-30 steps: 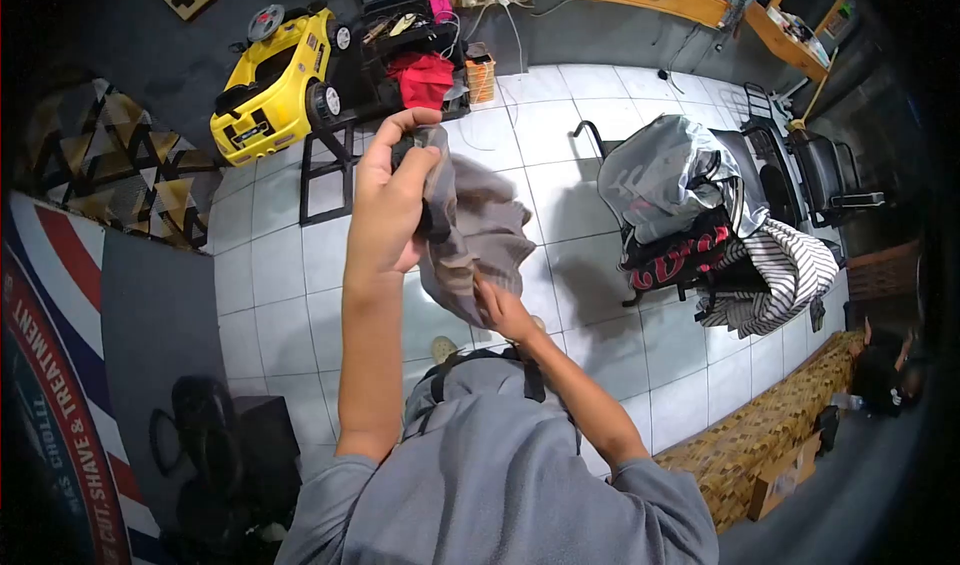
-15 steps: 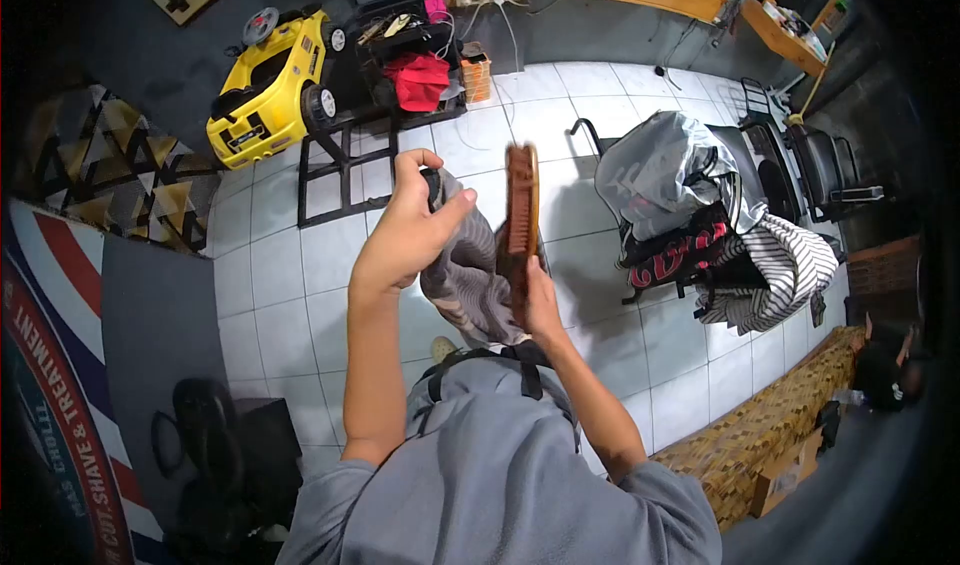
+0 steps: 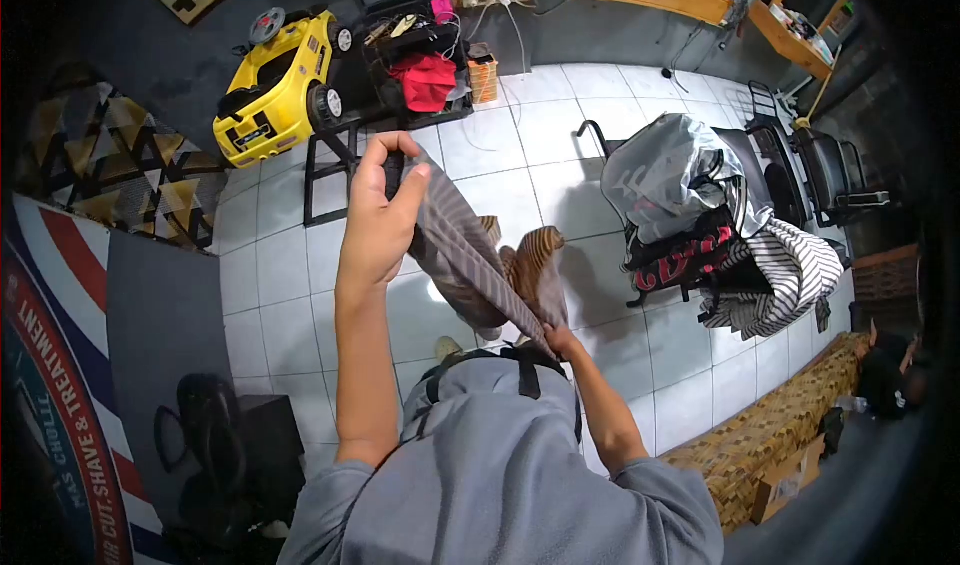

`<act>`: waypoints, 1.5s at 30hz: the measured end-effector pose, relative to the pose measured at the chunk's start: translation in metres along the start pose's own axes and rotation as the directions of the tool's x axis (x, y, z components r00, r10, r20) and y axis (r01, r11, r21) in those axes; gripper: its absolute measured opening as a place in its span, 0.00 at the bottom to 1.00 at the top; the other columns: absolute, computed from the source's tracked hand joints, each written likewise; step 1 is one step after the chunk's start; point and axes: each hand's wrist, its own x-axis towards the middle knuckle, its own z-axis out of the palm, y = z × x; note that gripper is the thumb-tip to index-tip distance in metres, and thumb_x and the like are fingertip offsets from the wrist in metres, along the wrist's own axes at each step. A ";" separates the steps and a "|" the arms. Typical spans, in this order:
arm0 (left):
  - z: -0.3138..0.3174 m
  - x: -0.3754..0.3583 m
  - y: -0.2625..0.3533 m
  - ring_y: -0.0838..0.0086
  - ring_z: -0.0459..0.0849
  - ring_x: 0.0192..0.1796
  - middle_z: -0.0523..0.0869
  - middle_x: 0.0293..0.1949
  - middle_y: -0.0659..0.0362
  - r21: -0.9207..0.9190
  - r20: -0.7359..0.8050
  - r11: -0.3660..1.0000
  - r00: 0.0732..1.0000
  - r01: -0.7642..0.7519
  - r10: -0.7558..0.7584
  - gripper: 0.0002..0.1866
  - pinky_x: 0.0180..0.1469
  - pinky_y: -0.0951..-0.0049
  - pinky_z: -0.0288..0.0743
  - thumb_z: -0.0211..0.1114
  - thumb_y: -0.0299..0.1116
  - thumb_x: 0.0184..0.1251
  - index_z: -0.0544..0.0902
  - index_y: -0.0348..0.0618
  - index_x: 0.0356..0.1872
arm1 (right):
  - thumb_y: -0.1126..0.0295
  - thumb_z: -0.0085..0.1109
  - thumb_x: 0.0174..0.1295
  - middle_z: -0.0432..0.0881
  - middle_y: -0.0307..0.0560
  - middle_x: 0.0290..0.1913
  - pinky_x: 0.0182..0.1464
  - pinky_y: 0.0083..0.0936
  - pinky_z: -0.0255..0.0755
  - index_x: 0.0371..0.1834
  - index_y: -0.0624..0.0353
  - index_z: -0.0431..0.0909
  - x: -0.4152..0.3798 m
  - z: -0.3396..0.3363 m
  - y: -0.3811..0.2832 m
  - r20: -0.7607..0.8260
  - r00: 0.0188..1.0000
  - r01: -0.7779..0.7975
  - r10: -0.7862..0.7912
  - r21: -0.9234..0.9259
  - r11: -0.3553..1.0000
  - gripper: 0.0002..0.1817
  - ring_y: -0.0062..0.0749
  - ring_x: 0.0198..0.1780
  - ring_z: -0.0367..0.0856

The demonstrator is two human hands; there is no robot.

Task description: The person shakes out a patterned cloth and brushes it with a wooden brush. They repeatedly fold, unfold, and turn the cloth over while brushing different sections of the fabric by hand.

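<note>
A long grey-brown striped cloth hangs stretched diagonally in front of my body. Its upper end is pinched in my raised left hand, thumb and fingers closed around the dark edge. Lower down, close to my waist, my right hand grips the other end, fingers wrapped on the fabric. A browner striped fold of the cloth droops above my right hand. Part of my shoe shows below the cloth.
A chair at the right carries a silver plastic cover and a black-and-white striped cloth. A yellow toy car and an open case with red fabric stand ahead left. A woven mat-covered bench lies lower right.
My right hand has moved down towards my waist, pulling the cloth into a taut diagonal. My left hand has shifted slightly left and up. The brown part has swung from upright to drooping.
</note>
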 end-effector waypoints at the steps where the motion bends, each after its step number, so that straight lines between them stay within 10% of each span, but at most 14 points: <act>1: 0.001 0.001 0.000 0.88 0.67 0.35 0.71 0.35 0.68 -0.013 -0.016 1.000 1.000 0.009 -0.010 0.09 0.39 0.88 0.62 0.58 0.22 0.63 0.71 0.43 0.42 | 0.52 0.37 0.68 0.77 0.48 0.21 0.26 0.32 0.70 0.32 0.60 0.75 0.020 0.008 0.031 0.101 0.984 -0.174 0.144 0.443 0.879 0.24 0.41 0.22 0.75; 7: -0.006 0.009 0.003 0.88 0.70 0.34 0.73 0.34 0.68 -0.081 -0.097 0.996 0.994 0.044 -0.052 0.10 0.39 0.87 0.66 0.60 0.22 0.62 0.73 0.42 0.43 | 0.52 0.37 0.70 0.55 0.28 0.11 0.09 0.14 0.49 0.25 0.53 0.63 -0.041 -0.033 -0.015 0.336 0.892 -0.319 0.302 0.942 -0.106 0.20 0.14 0.08 0.51; 11: -0.013 0.011 0.000 0.84 0.74 0.40 0.76 0.40 0.64 0.038 -0.038 0.998 0.998 0.059 -0.058 0.12 0.43 0.83 0.70 0.63 0.25 0.61 0.74 0.42 0.45 | 0.51 0.43 0.69 0.59 0.30 0.13 0.10 0.16 0.54 0.30 0.56 0.69 -0.046 -0.045 0.006 0.476 0.877 -0.447 -0.063 0.857 0.257 0.20 0.15 0.10 0.55; 15: -0.004 0.012 -0.001 0.83 0.73 0.43 0.75 0.41 0.65 0.026 0.016 0.999 0.999 0.037 -0.038 0.13 0.48 0.82 0.67 0.64 0.24 0.60 0.74 0.41 0.46 | 0.51 0.51 0.64 0.81 0.55 0.26 0.31 0.35 0.75 0.40 0.66 0.75 -0.030 -0.018 0.004 -0.227 0.968 0.152 -0.104 0.202 0.968 0.24 0.42 0.25 0.82; 19: -0.013 0.014 -0.002 0.82 0.75 0.44 0.76 0.42 0.63 0.035 -0.019 0.997 0.997 0.071 -0.070 0.14 0.47 0.81 0.70 0.64 0.23 0.60 0.75 0.39 0.47 | 0.54 0.52 0.62 0.80 0.67 0.36 0.43 0.45 0.72 0.39 0.68 0.75 -0.026 -0.032 -0.022 -0.437 0.891 0.046 -0.120 -0.176 0.983 0.23 0.61 0.41 0.78; 22: -0.022 0.018 0.000 0.84 0.74 0.38 0.76 0.38 0.65 0.043 -0.130 0.999 0.991 0.004 0.002 0.13 0.42 0.83 0.69 0.61 0.21 0.61 0.76 0.40 0.47 | 0.53 0.53 0.62 0.81 0.64 0.34 0.42 0.43 0.73 0.40 0.68 0.74 -0.044 -0.062 -0.053 -0.106 0.983 -0.049 0.148 0.627 0.777 0.23 0.58 0.39 0.80; 23: -0.026 0.019 0.001 0.84 0.74 0.39 0.76 0.39 0.65 0.029 -0.181 1.000 0.983 -0.008 0.013 0.13 0.42 0.83 0.69 0.61 0.21 0.61 0.76 0.40 0.47 | 0.55 0.54 0.63 0.79 0.51 0.24 0.22 0.32 0.72 0.35 0.64 0.75 -0.037 -0.065 -0.038 -0.055 0.998 0.021 0.031 0.760 0.650 0.19 0.35 0.19 0.77; 26: -0.037 0.020 0.010 0.82 0.75 0.40 0.76 0.39 0.64 0.024 -0.313 0.992 0.942 -0.121 0.122 0.13 0.43 0.82 0.71 0.61 0.21 0.61 0.76 0.40 0.47 | 0.58 0.56 0.61 0.81 0.59 0.28 0.31 0.38 0.75 0.40 0.66 0.75 -0.012 -0.043 0.025 -0.643 0.730 0.173 -0.230 -0.151 0.973 0.18 0.50 0.29 0.81; 35: -0.052 0.022 0.025 0.77 0.79 0.44 0.79 0.45 0.58 0.019 -0.346 0.987 0.925 -0.158 0.155 0.15 0.47 0.77 0.74 0.61 0.22 0.62 0.75 0.38 0.51 | 0.60 0.57 0.55 0.77 0.50 0.17 0.24 0.34 0.74 0.24 0.67 0.77 -0.025 -0.002 0.182 -0.494 0.804 -0.381 0.332 0.002 0.925 0.17 0.41 0.17 0.78; 37: -0.050 0.024 0.019 0.77 0.78 0.45 0.78 0.46 0.58 -0.003 -0.339 0.988 0.929 -0.155 0.145 0.16 0.48 0.77 0.74 0.60 0.22 0.63 0.75 0.38 0.52 | 0.58 0.53 0.59 0.73 0.43 0.15 0.19 0.30 0.68 0.27 0.65 0.77 0.000 -0.005 0.187 -0.003 0.907 -0.208 0.422 0.866 0.454 0.18 0.31 0.13 0.71; 38: -0.055 0.028 0.018 0.77 0.78 0.45 0.78 0.45 0.58 0.005 -0.389 0.983 0.906 -0.182 0.170 0.16 0.48 0.77 0.74 0.60 0.22 0.63 0.75 0.38 0.52 | 0.58 0.52 0.60 0.71 0.39 0.14 0.16 0.27 0.65 0.28 0.64 0.76 0.012 -0.008 0.188 0.201 0.945 -0.193 0.256 0.980 -0.056 0.18 0.26 0.11 0.67; 39: -0.061 0.033 0.018 0.76 0.79 0.44 0.79 0.45 0.58 0.015 -0.434 0.978 0.879 -0.210 0.196 0.16 0.47 0.77 0.74 0.60 0.22 0.63 0.75 0.38 0.52 | 0.58 0.49 0.63 0.68 0.34 0.13 0.14 0.25 0.59 0.30 0.63 0.74 -0.025 -0.023 0.135 0.175 0.958 -0.139 0.228 0.976 -0.166 0.17 0.23 0.10 0.63; 42: -0.082 0.040 0.032 0.75 0.81 0.40 0.80 0.40 0.58 0.034 -0.513 0.958 0.818 -0.285 0.262 0.16 0.43 0.75 0.77 0.58 0.21 0.64 0.75 0.38 0.53 | 0.59 0.50 0.62 0.67 0.35 0.13 0.14 0.25 0.57 0.27 0.61 0.73 -0.040 -0.018 0.140 -0.387 0.875 -0.046 0.292 0.534 0.844 0.15 0.23 0.11 0.64; 45: -0.102 0.038 0.048 0.75 0.81 0.39 0.80 0.40 0.58 0.021 -0.551 0.938 0.779 -0.347 0.300 0.15 0.41 0.76 0.78 0.57 0.21 0.65 0.76 0.40 0.52 | 0.68 0.55 0.57 0.68 0.38 0.13 0.13 0.27 0.58 0.22 0.59 0.72 -0.043 -0.010 0.206 -0.333 0.821 -0.353 0.463 0.341 0.871 0.09 0.27 0.11 0.65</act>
